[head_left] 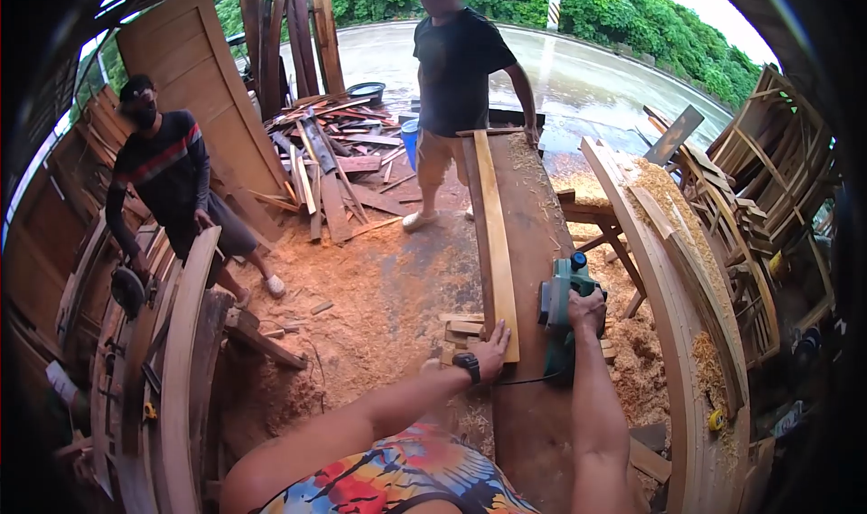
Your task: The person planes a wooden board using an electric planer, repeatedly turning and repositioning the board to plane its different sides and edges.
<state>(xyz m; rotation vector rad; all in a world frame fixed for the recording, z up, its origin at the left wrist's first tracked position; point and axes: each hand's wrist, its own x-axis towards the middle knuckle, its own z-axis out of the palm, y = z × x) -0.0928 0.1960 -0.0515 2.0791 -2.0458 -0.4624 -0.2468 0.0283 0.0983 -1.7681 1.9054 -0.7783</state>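
Observation:
My right hand [588, 310] is wrapped round the handle of a green electric planer [558, 303], which rests on the workbench [533, 234]. A blue knob tops the planer's front. Beside it on the bench lies a long, pale wooden strip [497, 234], running away from me. My left hand [492, 351] lies on the near end of this strip, fingers stretched out. A dark watch [468, 366] is on my left wrist. The planer stands to the right of the strip, apart from it. Its underside is hidden.
A person [461, 71] stands at the bench's far end. At left, another person [167, 180] holds a round power tool [128, 290]. Long boards [668, 333] with shavings and a yellow tape measure [716, 420] lie right. Scrap wood [339, 153] is heaped behind.

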